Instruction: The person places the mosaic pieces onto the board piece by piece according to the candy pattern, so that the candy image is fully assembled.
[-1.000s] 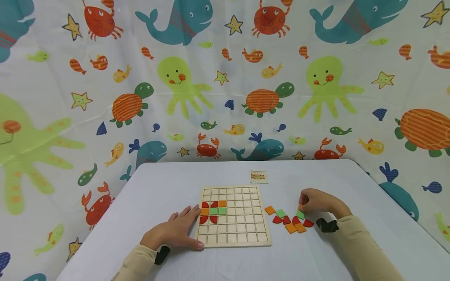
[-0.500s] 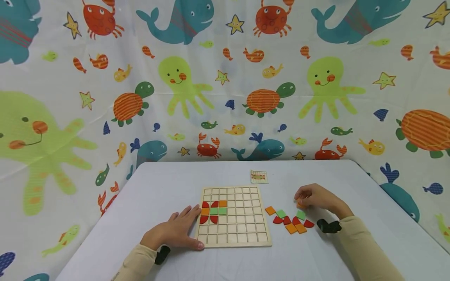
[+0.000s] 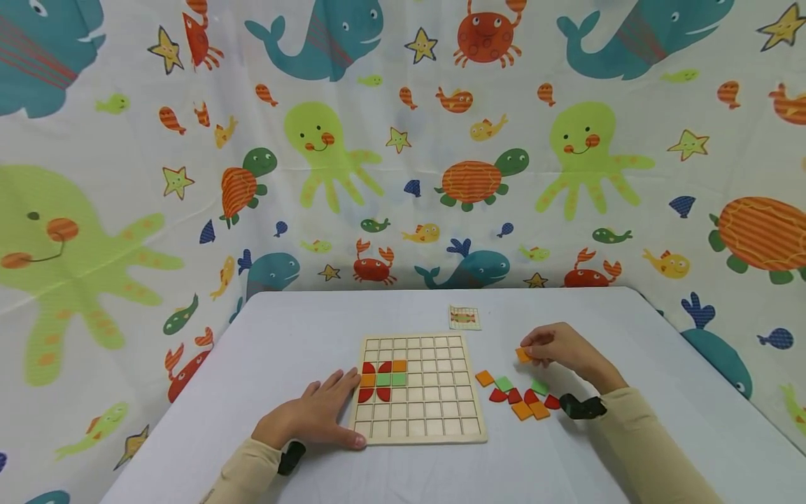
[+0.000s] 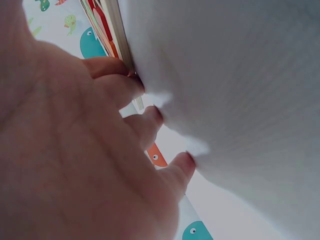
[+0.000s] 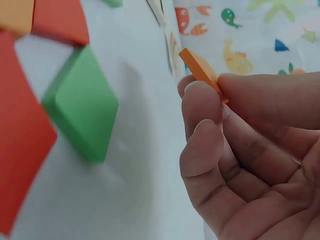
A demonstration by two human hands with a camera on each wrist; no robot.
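Observation:
A wooden grid board [image 3: 434, 413] lies on the table, with red quarter-round, orange square and green square tiles set in its left cells. My left hand [image 3: 315, 414] rests against the board's left edge, fingers spread, thumb at the near corner; in the left wrist view its fingertips [image 4: 186, 162] touch the white tabletop. Above the table to the right of the board, my right hand [image 3: 563, 350] pinches an orange square tile [image 3: 523, 355] between thumb and fingers. The right wrist view shows that orange tile [image 5: 204, 72] tilted, edge on.
Several loose tiles lie right of the board, among them a green tile [image 3: 539, 386], a red quarter-round tile [image 3: 497, 395] and an orange tile [image 3: 521, 410]. A small pattern card [image 3: 464, 318] lies behind the board. A sea-animal curtain [image 3: 390, 231] hangs behind the table.
My right hand has lifted the orange tile from the loose tiles and moved it left and away from me. The left hand stays at the board's edge.

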